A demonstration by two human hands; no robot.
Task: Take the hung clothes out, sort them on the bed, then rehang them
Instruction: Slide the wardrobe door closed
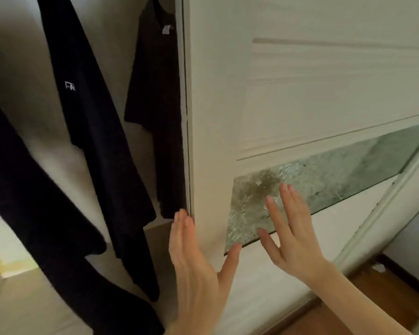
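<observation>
Hands pressing flat on a white wardrobe door [218,97], left hand [194,259] at its edge, right hand [292,235] splayed over a mottled glass panel [324,180] (fingers released, grasping nothing), dark shirts [94,131] hanging in the open gap leftward.

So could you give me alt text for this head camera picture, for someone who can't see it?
Two open hands, left hand and right hand, press flat against a white wardrobe door with a mottled glass panel. Beside the door's edge, dark shirts hang in the open wardrobe.
</observation>
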